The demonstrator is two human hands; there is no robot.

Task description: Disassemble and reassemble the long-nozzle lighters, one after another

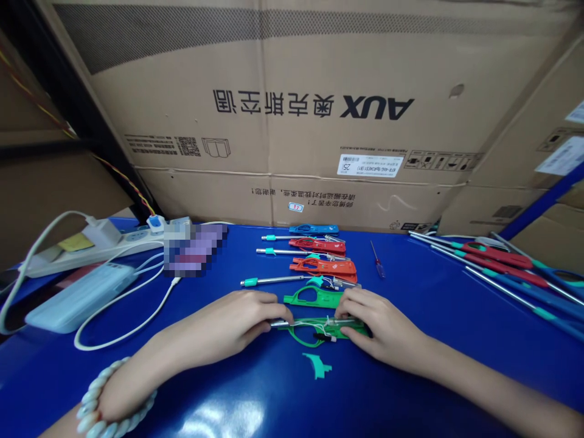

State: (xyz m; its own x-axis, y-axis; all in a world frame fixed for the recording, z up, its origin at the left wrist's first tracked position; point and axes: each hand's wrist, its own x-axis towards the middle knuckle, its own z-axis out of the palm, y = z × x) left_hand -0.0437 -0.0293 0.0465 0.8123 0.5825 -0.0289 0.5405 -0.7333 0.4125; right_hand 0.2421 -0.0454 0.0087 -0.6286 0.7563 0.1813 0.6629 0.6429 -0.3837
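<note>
At the table's near middle, the left hand point(253, 319) pinches the metal tube point(279, 323); right of that grip lies the green half-shell point(305, 336), likely light, slightly flexible; its thin wires look fragile; the right hand point(381, 319) grips the shell's broad end, the sounder hold.

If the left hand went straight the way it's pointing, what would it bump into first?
The left hand would probably bump into the green plastic piece with white wires over it, right by its fingertips. How high they sit is hard to tell.
</note>
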